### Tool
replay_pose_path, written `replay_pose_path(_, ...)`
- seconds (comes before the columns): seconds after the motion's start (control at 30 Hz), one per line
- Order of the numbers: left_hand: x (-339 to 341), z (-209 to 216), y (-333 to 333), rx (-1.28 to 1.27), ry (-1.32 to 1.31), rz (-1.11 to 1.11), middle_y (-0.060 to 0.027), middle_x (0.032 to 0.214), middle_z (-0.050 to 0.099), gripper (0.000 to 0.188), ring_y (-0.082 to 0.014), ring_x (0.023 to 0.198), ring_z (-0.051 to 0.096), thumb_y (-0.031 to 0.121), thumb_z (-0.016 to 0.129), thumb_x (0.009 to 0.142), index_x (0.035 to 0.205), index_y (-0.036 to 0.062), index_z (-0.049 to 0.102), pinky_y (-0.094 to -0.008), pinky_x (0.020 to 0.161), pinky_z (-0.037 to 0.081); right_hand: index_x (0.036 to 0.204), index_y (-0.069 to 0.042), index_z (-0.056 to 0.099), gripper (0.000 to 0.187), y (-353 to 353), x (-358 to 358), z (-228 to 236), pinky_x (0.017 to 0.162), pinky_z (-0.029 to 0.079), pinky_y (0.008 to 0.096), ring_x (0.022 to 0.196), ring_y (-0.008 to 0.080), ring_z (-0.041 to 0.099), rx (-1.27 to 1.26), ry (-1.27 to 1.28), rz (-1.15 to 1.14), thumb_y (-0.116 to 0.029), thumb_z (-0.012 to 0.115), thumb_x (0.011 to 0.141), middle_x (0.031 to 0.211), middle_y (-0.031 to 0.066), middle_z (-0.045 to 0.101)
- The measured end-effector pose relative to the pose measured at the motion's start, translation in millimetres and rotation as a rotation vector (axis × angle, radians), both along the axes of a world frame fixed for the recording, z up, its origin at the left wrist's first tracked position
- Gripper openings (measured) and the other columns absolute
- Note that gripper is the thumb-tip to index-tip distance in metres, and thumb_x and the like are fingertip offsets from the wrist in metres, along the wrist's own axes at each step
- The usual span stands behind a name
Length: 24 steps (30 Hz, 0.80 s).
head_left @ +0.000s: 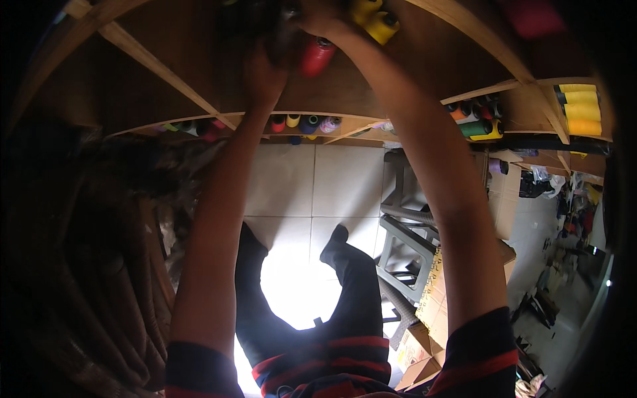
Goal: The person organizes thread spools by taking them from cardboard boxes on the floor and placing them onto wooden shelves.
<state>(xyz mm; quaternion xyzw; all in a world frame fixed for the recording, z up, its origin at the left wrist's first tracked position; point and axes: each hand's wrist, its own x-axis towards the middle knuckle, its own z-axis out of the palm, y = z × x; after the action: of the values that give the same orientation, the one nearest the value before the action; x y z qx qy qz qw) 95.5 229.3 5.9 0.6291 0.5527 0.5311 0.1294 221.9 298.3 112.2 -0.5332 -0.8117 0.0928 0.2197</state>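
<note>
Reaching up into the wooden shelf [199, 73], I am closing my left hand [264, 74] on what seems a dark spool [282, 36], while my right hand [325, 20] is resting beside the red thread cone [316, 56] and yellow cones [375, 20], its fingers' grip unclear.

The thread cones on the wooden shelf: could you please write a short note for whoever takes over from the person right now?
Left hand: raised to the wooden shelf, fingers against a dark thing there; whether it grips is unclear.
Right hand: up at the shelf too, among the cones, right above a red thread cone; grip hidden.
Two yellow cones sit just right of that hand.
More cones fill the lower compartments and the right compartment; yellow ones are stacked far right.
A grey plastic stool and cardboard boxes stand on the tiled floor by the right leg.
Done or left: cannot tell from this view.
</note>
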Motion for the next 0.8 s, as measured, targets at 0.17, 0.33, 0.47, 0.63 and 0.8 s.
replay_pose_path(0.17, 8, -2, -18, 0.054, 0.082, 0.026, -0.0199, 0.104, 0.057, 0.033, -0.0410, 0.097, 0.058, 0.016, 0.068, 0.073, 0.102, 0.0040, 0.058, -0.0466, 0.084, 0.049, 0.117, -0.005, 0.060, 0.040, 25, 14, -24, 0.094, 0.044, 0.0393, 0.112, 0.0304, 0.056, -0.092, 0.185, -0.170, -0.021, 0.065, 0.081, 0.118, 0.0188, 0.061)
replay_pose_path(0.33, 0, 1, -24, -0.055, 0.025, 0.010, -0.0191, 0.106, 0.056, 0.031, -0.0400, 0.099, 0.057, 0.015, 0.068, 0.070, 0.099, 0.0064, 0.060, -0.0463, 0.086, 0.048, 0.121, -0.007, 0.059, 0.043, 9, -6, -13, 0.098, 0.041, 0.0378, 0.116, 0.0297, 0.053, -0.135, 0.298, -0.226, -0.024, 0.065, 0.081, 0.121, 0.0166, 0.060)
replay_pose_path(0.47, 7, -6, -19, -0.066, 0.097, -0.031, -0.0190, 0.108, 0.057, 0.031, -0.0384, 0.103, 0.056, 0.018, 0.068, 0.069, 0.097, 0.0051, 0.061, -0.0473, 0.092, 0.044, 0.123, -0.008, 0.058, 0.047, 20, 5, -17, 0.100, 0.040, 0.0365, 0.117, 0.0291, 0.052, -0.047, 0.152, -0.105, -0.026, 0.068, 0.080, 0.125, 0.0150, 0.059)
replay_pose_path(0.63, 9, -11, -18, -0.028, 0.345, -0.076, -0.0209, 0.113, 0.056, 0.038, -0.0412, 0.111, 0.049, 0.020, 0.066, 0.070, 0.103, 0.0013, 0.061, -0.0466, 0.101, 0.037, 0.119, -0.004, 0.059, 0.051, 14, 14, -14, 0.099, 0.042, 0.0388, 0.115, 0.0318, 0.054, -0.185, 0.385, -0.199, -0.028, 0.073, 0.076, 0.121, 0.0201, 0.059)
replay_pose_path(0.8, 7, -10, -19, -0.009, 0.393, -0.050, -0.0212, 0.121, 0.052, 0.042, -0.0426, 0.113, 0.045, 0.017, 0.063, 0.071, 0.111, 0.0011, 0.059, -0.0478, 0.101, 0.036, 0.106, -0.002, 0.062, 0.026, -43, 60, -25, 0.083, 0.049, 0.0291, 0.097, 0.0182, 0.061, -0.250, 0.725, -0.301, -0.002, 0.062, 0.080, 0.102, 0.0068, 0.064)
